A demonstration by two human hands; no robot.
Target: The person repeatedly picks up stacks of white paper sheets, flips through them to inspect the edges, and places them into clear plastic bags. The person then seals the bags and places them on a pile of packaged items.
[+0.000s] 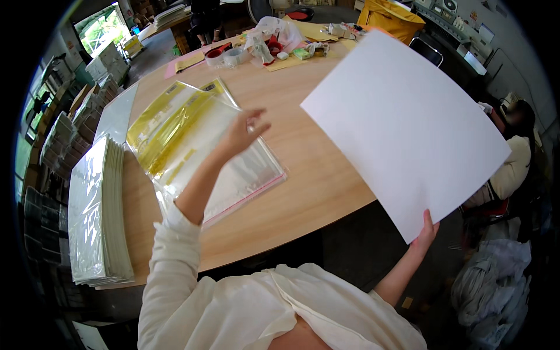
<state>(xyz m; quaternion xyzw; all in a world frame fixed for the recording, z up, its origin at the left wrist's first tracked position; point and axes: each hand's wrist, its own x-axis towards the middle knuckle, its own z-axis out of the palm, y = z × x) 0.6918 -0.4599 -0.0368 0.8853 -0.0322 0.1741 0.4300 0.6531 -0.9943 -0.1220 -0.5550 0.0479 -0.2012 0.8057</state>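
A large white sheet of paper or board (pixel 408 128) is held up at the right, tilted, its far end over the table. My right hand (pixel 427 232) grips its near corner, thumb on the upper face and fingers hidden beneath. My left hand (pixel 248 129) hovers above clear plastic bags (pixel 239 181), fingers bent and apart, with nothing visible in it. The bags lie overlapping, have yellow printed ends (pixel 169 125) at the far side, and show a red strip along the near edge.
A tall stack of plastic-wrapped white sheets (pixel 96 216) stands at the table's left edge. Tape rolls (pixel 236 56), bags and yellow papers clutter the far side of the wooden table (pixel 309 169). A seated person (pixel 516 157) is at the right, near bundled plastic (pixel 496 286) on the floor.
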